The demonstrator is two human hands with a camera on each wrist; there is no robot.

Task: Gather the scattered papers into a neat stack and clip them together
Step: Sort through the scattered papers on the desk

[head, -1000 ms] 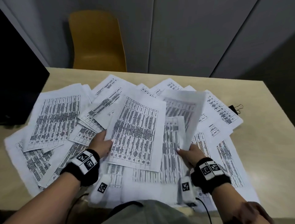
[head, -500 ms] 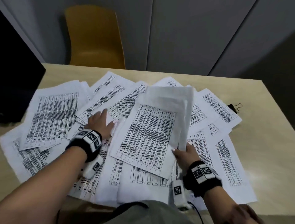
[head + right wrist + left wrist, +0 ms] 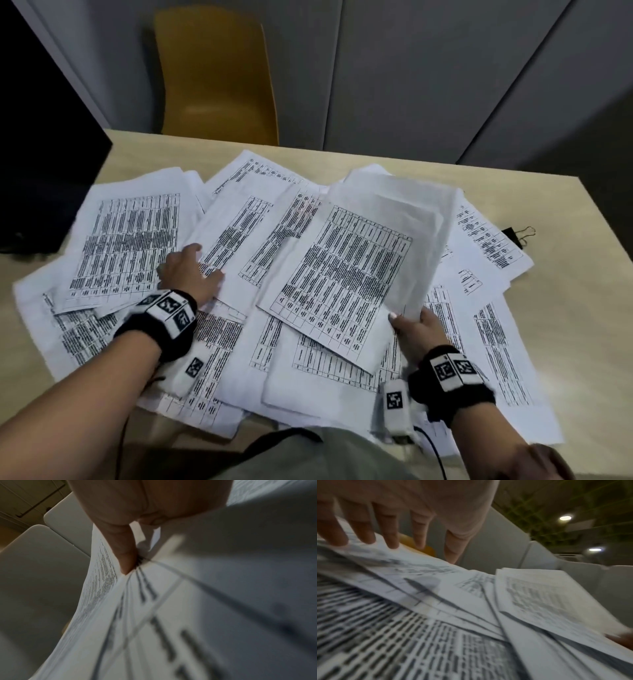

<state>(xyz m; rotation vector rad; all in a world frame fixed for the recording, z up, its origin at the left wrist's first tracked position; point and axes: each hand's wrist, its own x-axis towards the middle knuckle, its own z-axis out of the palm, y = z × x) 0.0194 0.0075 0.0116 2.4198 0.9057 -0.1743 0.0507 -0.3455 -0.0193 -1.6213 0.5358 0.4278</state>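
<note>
Left hand (image 3: 190, 274) reached farther, fingers flat | right hand (image 3: 416, 329) pinches papers (image 3: 346, 274) | print unreadable

papers (image 3: 130, 240) across table (image 3: 565, 325), binder clip (image 3: 517, 234) right, chair (image 3: 219, 75) behind

Printed papers (image 3: 123, 240): many, approx. 15+ sheets, overlapping, exact no. cannot be counted. Binder clip (image 3: 515, 235): 1, black, at the right edge of the papers. Yellow chair (image 3: 215, 75): 1. Dark monitor (image 3: 41, 144): 1. Tabletop (image 3: 582, 291): 1. Hands: 2, left hand (image 3: 188, 272) and right hand (image 3: 416, 330). Wrist bands w/ markers: 2.
</note>
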